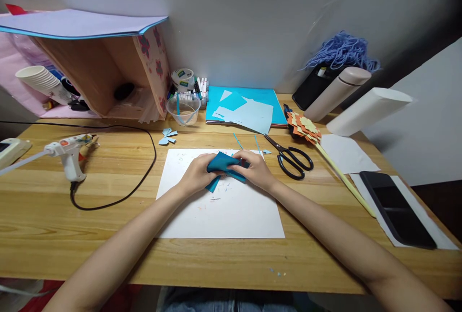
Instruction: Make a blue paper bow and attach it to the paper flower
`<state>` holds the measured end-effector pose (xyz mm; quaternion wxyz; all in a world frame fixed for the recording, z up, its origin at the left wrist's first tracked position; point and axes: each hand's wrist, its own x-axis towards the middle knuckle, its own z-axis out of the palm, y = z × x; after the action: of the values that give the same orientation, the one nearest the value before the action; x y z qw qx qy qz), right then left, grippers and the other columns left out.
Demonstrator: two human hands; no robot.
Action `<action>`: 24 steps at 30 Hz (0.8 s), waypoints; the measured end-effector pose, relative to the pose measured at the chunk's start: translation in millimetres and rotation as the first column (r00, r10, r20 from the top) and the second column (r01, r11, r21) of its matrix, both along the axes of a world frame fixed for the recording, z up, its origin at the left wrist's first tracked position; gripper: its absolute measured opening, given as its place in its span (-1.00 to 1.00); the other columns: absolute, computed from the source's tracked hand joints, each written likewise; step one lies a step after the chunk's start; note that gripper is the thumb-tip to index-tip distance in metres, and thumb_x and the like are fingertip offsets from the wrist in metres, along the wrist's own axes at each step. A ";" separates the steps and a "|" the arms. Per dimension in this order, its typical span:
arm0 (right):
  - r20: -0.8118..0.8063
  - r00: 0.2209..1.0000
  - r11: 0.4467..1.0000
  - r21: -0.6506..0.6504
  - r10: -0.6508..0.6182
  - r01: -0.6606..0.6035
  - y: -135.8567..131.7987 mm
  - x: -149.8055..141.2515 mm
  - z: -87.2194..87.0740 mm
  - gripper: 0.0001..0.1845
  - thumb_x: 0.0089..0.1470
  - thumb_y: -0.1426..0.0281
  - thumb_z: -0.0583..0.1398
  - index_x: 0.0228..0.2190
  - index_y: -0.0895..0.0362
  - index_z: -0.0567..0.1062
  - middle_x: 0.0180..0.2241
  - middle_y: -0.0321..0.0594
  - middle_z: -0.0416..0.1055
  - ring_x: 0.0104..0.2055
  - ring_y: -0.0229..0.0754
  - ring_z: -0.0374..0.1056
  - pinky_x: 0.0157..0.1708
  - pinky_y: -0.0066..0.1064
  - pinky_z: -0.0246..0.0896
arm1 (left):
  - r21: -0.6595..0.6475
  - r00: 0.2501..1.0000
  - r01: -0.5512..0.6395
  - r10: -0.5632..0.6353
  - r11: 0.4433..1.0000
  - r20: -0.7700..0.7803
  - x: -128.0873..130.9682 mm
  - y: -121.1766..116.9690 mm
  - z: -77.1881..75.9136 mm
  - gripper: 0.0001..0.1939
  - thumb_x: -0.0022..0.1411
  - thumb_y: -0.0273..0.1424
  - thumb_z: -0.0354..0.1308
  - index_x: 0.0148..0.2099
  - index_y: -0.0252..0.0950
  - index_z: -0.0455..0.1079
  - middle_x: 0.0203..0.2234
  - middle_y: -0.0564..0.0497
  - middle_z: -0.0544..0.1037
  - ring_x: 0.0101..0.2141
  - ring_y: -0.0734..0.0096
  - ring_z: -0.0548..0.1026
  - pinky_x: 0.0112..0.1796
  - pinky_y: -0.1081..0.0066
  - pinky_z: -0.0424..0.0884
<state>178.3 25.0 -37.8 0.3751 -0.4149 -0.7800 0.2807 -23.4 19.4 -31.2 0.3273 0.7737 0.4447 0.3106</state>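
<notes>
My hands: two — left hand (pixel 198 173), right hand (pixel 257 170)
Blue paper (pixel 221 162) between them: one folded piece visible
Narrow blue strips (pixel 237 140) beyond my hands: two
Pale blue bow (pixel 168 136): one
Scissors (pixel 279 145): one pair
Glue gun (pixel 73 160): one
White sheets (pixel 187 220) lying flat: three
Phone (pixel 400 213): one
Paper flower (pixel 305 128): one
Open box (pixel 153 61): one
Cups (pixel 41 83): one stack — too overlapped to count

"How do the arms lie?"
"Bare, both of them — the left forearm (pixel 133 235) slants in from the lower left, the right forearm (pixel 325 220) from the lower right."
"And the hands?"
"Near each other, in front. The left hand (pixel 196 173) curls inward; the right hand (pixel 259 171) arches towards it, fingers (pixel 242 155) bent."
</notes>
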 end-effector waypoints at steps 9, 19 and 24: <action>0.099 0.984 0.989 0.018 0.146 -0.149 2.2 -0.3 -0.9 -0.78 0.01 0.37 0.25 -0.57 0.12 0.32 -0.55 -0.32 0.24 -0.44 -0.25 0.19 -0.42 -0.44 0.05 | -0.001 1.000 0.023 -0.023 1.000 -0.011 -1.8 0.6 2.8 -0.86 0.03 -0.45 0.20 -0.28 -0.26 0.41 -0.39 0.08 0.51 -0.37 0.38 0.43 -0.31 0.44 0.30; 0.079 0.988 0.990 -0.035 0.136 -0.134 3.1 -0.4 -2.8 -0.89 0.04 0.36 0.22 -0.47 0.12 0.41 -0.47 -0.29 0.34 -0.40 -0.24 0.24 -0.37 -0.44 0.10 | -0.093 0.992 0.129 -0.129 0.987 0.009 -10.0 5.9 3.6 -0.75 0.03 -0.43 0.19 -0.17 -0.28 0.43 -0.30 0.03 0.55 -0.30 0.31 0.46 -0.25 0.37 0.35; 0.052 0.991 0.990 -0.066 0.126 -0.123 2.7 -0.8 -1.2 -0.89 0.07 0.36 0.19 -0.45 0.11 0.45 -0.47 -0.29 0.37 -0.40 -0.24 0.27 -0.37 -0.43 0.11 | -0.070 0.990 0.140 -0.140 0.988 0.012 -9.7 5.7 2.6 -0.77 0.08 -0.42 0.17 -0.16 -0.26 0.45 -0.26 0.01 0.56 -0.27 0.30 0.48 -0.20 0.35 0.36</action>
<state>177.5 27.7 -39.0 0.3215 -0.3845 -0.8055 0.3161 -33.1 25.1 -28.6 0.3770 0.7899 0.3990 0.2735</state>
